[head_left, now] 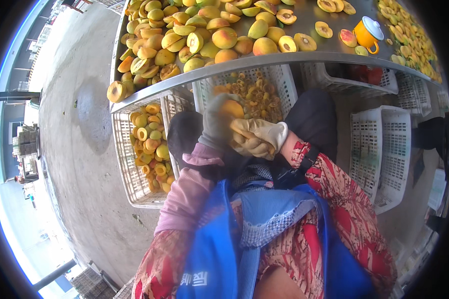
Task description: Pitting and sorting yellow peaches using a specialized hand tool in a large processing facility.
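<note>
The peach point(231, 108) sits cupped in the gloved left hand point(217, 124), above the lap, just below the steel table point(264, 59) edge; it looks round, so no long axis shows. The gloved right hand point(257, 138) curls against it from the right; whether it holds anything I cannot tell.

At twelve o'clock I see yellow-orange peaches point(224, 37) on a grey steel table point(264, 60); at one, an orange cup point(366, 34) with white lid; white crates point(379, 154) at three; my apron point(209, 259) blue.
</note>
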{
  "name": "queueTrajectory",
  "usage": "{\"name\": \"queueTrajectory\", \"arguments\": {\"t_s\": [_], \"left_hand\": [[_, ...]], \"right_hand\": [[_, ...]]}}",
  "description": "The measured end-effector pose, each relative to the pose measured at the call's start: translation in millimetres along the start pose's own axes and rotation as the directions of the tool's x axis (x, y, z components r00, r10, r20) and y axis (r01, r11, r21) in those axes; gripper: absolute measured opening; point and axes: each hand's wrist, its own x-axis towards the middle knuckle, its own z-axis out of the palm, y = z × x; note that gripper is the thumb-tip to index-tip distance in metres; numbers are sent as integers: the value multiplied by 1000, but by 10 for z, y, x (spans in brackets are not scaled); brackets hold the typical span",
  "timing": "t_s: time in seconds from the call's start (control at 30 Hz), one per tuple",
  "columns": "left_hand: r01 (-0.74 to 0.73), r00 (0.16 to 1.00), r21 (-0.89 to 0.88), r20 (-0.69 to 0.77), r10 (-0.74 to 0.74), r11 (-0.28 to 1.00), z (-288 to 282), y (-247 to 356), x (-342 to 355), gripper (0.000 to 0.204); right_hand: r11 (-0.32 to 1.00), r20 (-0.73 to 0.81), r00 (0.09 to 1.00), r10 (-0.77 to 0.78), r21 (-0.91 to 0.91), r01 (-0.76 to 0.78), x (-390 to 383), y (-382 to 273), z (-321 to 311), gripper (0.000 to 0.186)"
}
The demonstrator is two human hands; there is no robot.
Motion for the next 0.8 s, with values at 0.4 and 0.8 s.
{"name": "queueTrajectory", "arguments": {"t_s": [0.4,0.8], "left_hand": [[158,926,-141,-322,-196,977,-924,3,166,32],[198,972,827,-95,-215,526,-1205,585,1120,61]], "right_hand": [[729,-361,925,-117,-664,-167,83,-39,244,32],[688,-290,817,-498,-706,168,997,-20,-106,20]]}}
